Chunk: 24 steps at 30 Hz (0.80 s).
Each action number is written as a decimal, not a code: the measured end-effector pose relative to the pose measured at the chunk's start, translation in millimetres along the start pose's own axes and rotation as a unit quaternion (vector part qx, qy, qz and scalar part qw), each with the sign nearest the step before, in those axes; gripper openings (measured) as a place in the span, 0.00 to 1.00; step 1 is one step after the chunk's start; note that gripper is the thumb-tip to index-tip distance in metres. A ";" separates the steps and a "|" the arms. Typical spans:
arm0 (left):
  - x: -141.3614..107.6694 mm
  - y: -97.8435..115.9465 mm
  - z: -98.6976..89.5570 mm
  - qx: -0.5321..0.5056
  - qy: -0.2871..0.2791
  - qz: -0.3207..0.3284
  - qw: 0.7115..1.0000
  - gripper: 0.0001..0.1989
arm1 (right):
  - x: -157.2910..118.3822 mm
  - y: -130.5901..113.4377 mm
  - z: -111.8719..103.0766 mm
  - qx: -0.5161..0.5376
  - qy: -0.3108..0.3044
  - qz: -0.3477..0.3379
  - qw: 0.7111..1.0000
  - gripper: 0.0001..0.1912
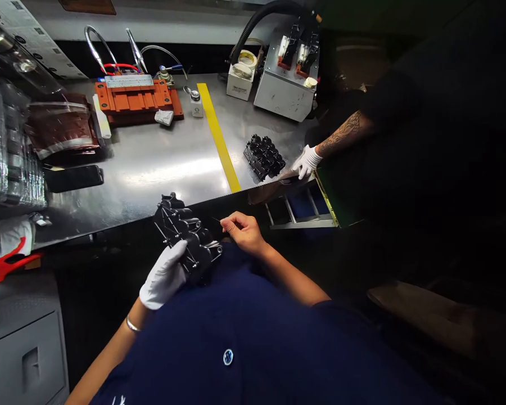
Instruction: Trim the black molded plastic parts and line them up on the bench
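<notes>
My left hand (165, 275), in a white glove, is closed on the lower left side of a black moulded part (188, 233) with round lobes and thin rods. The part is tilted, in front of the table edge and close to my body. Bare and ungloved, my right hand (245, 230) is to the right of the part and apart from it. Its thumb and forefinger pinch a thin dark object (216, 219), too small to name.
On the metal table (152, 169) are a yellow tape strip (219, 140), an orange fixture (135, 98), a small bottle (197, 106), black parts (264, 156), a grey machine (287, 84) and a phone (75, 178). Another person's gloved hand (307, 162) is at the right edge.
</notes>
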<state>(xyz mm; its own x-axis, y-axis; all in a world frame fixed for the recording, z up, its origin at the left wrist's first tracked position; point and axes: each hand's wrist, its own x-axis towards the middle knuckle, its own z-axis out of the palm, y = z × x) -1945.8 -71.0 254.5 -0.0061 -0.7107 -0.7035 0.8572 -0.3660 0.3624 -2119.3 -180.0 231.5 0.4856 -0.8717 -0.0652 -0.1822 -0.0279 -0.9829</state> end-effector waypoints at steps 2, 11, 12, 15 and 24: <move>1.3 9.5 2.3 0.027 0.004 0.055 0.998 0.18 | -1.0 -8.6 -9.6 -0.032 -0.077 -0.057 0.995 0.27; 0.5 21.9 6.4 0.100 -0.010 0.047 0.994 0.26 | 2.6 -27.5 -17.7 -0.227 -0.249 -0.296 0.894 0.31; 0.8 19.7 6.2 0.093 -0.016 0.042 0.995 0.25 | 3.6 -26.3 -17.3 -0.240 -0.255 -0.297 0.889 0.32; 3.6 13.4 4.1 0.068 -0.035 0.044 0.996 0.25 | 7.2 -24.1 -15.9 -0.277 -0.218 -0.332 0.875 0.33; 13.6 6.9 -5.1 0.005 -0.023 0.025 0.999 0.22 | 19.9 -23.1 -10.8 -0.315 -0.099 -0.441 0.835 0.30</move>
<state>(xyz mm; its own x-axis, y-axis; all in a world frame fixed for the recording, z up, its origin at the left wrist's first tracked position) -1937.4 -80.2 244.3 0.0121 -0.7555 -0.6551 0.8522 -0.3349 0.4019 -2114.6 -202.0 254.8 0.7888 -0.2809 0.5466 -0.0634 -0.9219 -0.3823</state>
